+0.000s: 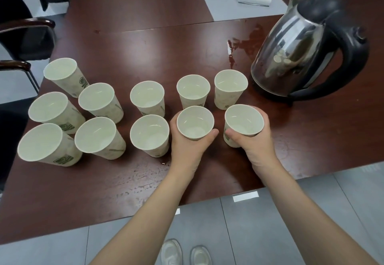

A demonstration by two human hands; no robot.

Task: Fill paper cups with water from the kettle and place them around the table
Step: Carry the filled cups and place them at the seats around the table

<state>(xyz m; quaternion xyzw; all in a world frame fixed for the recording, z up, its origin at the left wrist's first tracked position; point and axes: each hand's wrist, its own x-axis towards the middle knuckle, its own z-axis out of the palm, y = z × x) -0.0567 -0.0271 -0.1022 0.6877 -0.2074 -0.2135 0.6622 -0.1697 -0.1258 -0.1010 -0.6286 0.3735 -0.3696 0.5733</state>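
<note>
Dark wooden tabletop [145, 42] carries paper cups [147, 96] standing upright, mouths up, in loose rows. Of the hands, the left hand [187, 148] grips one front-row cup [195, 123] and the right hand [256, 150] grips the next cup [244, 120], both upright. Right of them the kettle [295, 52] stands upright, handle facing right, spout away.

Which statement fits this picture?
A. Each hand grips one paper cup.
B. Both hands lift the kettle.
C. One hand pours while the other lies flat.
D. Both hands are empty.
A: the left hand grips one cup, the right hand grips a second cup, and the kettle stands untouched on the table.
</note>
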